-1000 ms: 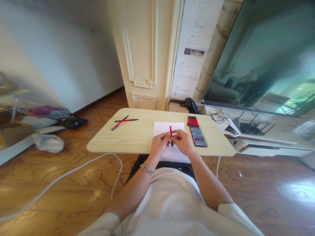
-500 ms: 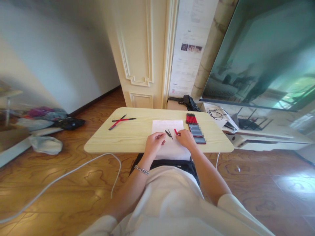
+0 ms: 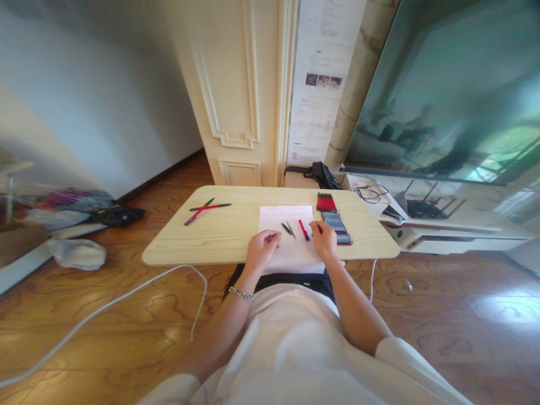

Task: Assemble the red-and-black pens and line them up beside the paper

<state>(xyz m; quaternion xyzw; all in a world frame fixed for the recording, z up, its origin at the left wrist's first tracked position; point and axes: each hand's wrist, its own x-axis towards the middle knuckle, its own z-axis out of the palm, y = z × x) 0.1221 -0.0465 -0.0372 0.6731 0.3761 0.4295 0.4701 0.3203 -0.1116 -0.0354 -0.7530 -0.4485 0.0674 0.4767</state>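
On the white paper [image 3: 278, 214] lie pieces of a pen: a red barrel with a black end [image 3: 304, 229], a thin dark refill [image 3: 291, 229] and a short black pen part [image 3: 286, 229]. My left hand [image 3: 262, 250] rests over the paper's left edge, its thumb and fingers pressed together; anything inside them is too small to make out. Just right of the red barrel is my right hand [image 3: 324, 239], apart from it, fingers loosely bent and nothing visible in them.
Two crossed red-and-black pens [image 3: 205, 208] lie on the left of the wooden table [image 3: 228, 239]. At the right, several similar pens [image 3: 325, 201] sit in a row above a grey pouch [image 3: 336, 223]. A white cable [image 3: 126, 298] runs across the floor.
My right hand has let go of the red barrel, which now lies on the paper, and has drawn off slightly to the right. My left hand stays nearly in place.
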